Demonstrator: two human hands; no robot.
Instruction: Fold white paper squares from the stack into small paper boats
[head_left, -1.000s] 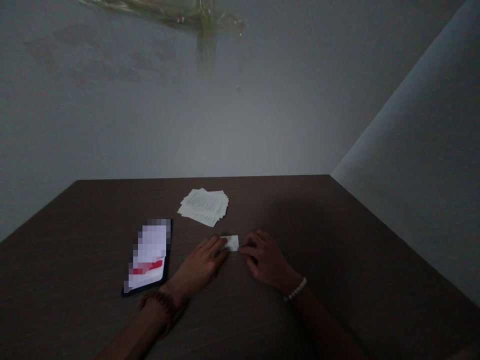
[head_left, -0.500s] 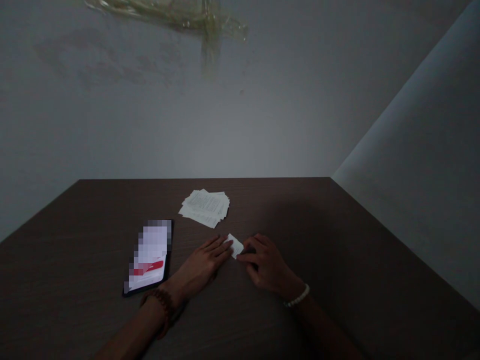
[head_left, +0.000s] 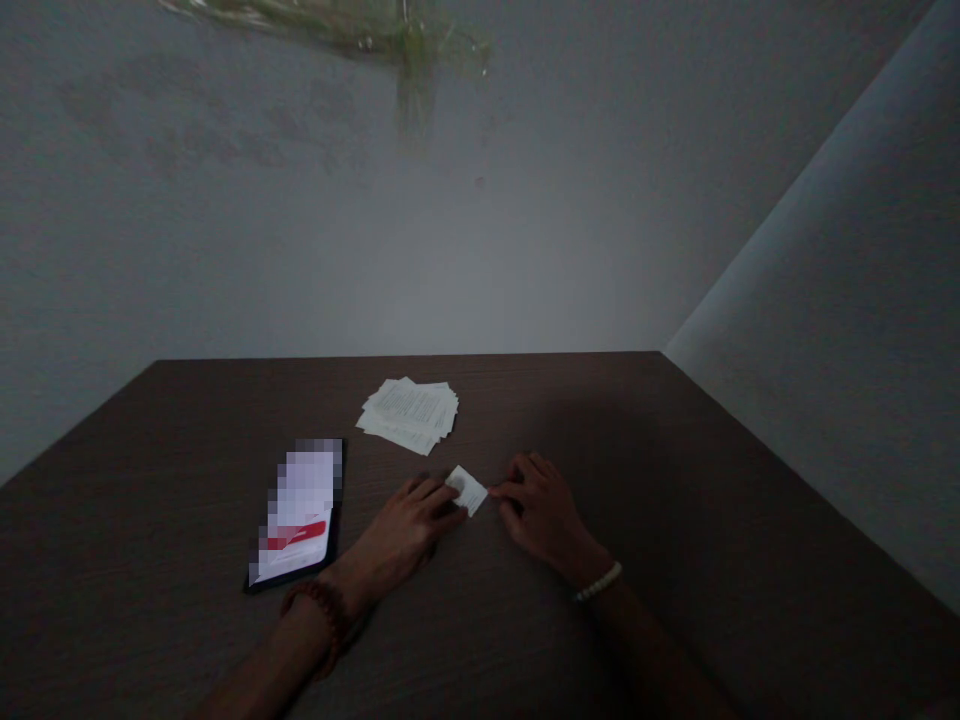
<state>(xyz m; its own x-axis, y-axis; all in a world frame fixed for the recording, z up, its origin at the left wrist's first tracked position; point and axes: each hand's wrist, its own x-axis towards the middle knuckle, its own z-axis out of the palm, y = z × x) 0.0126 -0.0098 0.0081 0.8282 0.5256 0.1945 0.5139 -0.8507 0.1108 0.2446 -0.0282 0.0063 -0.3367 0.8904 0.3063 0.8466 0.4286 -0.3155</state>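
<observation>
A small white piece of paper (head_left: 470,491), perhaps folded, lies on the dark table. My left hand (head_left: 412,525), palm down with a brown bead bracelet at the wrist, grips the left corner of this paper between forefinger and thumb. My right hand (head_left: 544,515), wearing a pale bead bracelet, rests just to the right. Its forefinger reaches to the paper's right corner, while the thumb stays apart below; contact at that corner is hard to make out. Just beyond the hands sits an untidy stack of printed paper sheets (head_left: 411,413).
Left of my left hand a phone (head_left: 296,520) lies with its screen lit, partly pixelated. The wooden tabletop (head_left: 187,430) meets a grey wall (head_left: 570,200) at its far edge. Yellowish tape (head_left: 412,50) sticks to the wall, and another wall rises at the right.
My right hand has shifted slightly right and away, its fingers drawing off the paper's right side. The left fingers have pulled back a little, so more of the paper shows.
</observation>
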